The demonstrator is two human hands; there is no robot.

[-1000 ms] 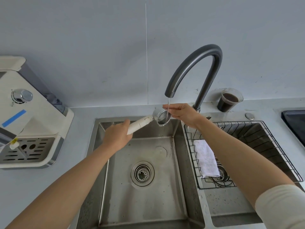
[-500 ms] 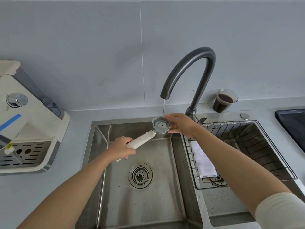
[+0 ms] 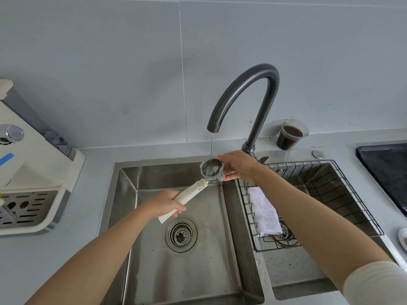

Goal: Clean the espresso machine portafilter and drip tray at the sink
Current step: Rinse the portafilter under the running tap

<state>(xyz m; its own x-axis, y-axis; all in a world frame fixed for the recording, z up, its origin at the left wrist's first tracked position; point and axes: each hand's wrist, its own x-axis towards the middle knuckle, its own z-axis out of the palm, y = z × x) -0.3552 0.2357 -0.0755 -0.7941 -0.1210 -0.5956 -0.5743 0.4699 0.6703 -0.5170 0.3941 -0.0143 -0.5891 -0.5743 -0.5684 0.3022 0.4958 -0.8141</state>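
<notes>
The portafilter now sits lower and mouth-up under the faucet's thin stream, above the back of the sink basin, where a second ago it was tipped sideways. The left hand wraps its white handle and the right hand curls round the metal head. Rinsing seems under way, with the drip tray untouched on the machine.

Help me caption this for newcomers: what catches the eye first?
A thin water stream falls from the dark curved faucet into the portafilter, held over the left sink basin. The left hand grips its white handle; the right hand holds the metal basket. A cup of dark liquid stands on the counter right of the faucet.
</notes>
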